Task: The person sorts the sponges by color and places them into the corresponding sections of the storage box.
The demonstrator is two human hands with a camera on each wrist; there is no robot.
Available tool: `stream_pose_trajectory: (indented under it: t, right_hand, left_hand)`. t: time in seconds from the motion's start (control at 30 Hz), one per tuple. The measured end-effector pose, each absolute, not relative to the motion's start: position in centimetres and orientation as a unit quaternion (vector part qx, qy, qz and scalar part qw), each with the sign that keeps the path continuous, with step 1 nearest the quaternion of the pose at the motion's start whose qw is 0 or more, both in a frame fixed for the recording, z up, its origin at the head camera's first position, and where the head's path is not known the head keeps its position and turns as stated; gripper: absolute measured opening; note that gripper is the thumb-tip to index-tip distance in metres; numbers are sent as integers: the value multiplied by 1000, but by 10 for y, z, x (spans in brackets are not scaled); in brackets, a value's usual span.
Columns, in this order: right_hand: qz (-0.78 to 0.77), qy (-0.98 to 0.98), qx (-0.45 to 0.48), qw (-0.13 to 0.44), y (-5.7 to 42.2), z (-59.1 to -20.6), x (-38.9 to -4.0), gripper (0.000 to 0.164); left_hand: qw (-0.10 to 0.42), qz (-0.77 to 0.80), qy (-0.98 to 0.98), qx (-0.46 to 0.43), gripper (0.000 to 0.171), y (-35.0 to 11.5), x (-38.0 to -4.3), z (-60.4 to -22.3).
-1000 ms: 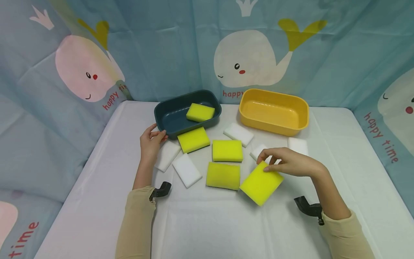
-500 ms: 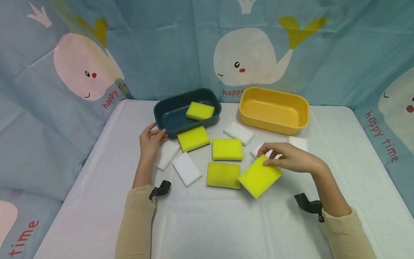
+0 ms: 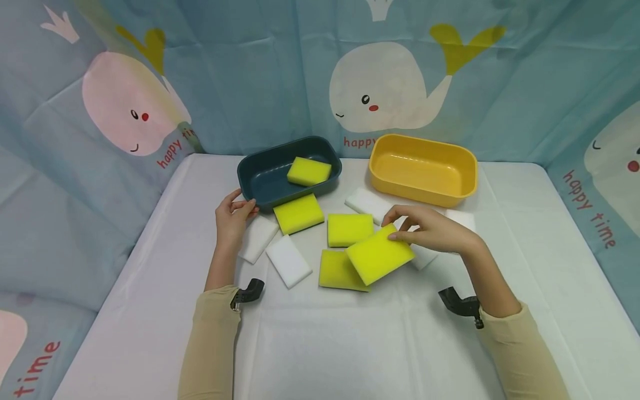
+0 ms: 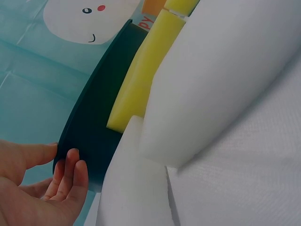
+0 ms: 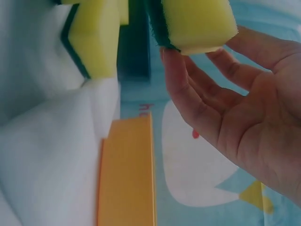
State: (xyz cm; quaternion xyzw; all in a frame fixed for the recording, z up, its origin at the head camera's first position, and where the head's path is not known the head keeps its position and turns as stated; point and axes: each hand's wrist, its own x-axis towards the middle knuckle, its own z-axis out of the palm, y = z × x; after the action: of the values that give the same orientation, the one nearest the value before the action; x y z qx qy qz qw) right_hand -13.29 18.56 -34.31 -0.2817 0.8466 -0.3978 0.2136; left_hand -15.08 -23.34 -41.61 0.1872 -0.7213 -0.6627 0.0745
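Observation:
In the head view my right hand pinches a yellow sponge by one corner, thumb in front, above the table. The right wrist view shows the held sponge's dark scouring side. It overlaps a lying yellow sponge and the edge of another yellow sponge. My left hand holds the near left corner of a dark teal bin; in the left wrist view the thumb lies at its rim and the fingers against its wall. One yellow sponge lies inside that bin.
A yellow bin stands at the back right. Another yellow sponge lies before the teal bin. White sponges lie about: two on the left, one near the yellow bin, others partly behind my right hand. A patterned curtain borders the table.
My right hand has lifted the yellow sponge and carried it left and away from me, over the lying sponges. My left hand stays at the teal bin.

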Motion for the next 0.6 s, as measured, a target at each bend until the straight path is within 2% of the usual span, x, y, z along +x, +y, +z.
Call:
stream_pose_trajectory:
  t: [0.6]
  right_hand:
    - [-427, 832, -278, 218, 150, -342, -161, 28]
  left_hand:
    - [66, -659, -726, 185, 64, -236, -152, -416]
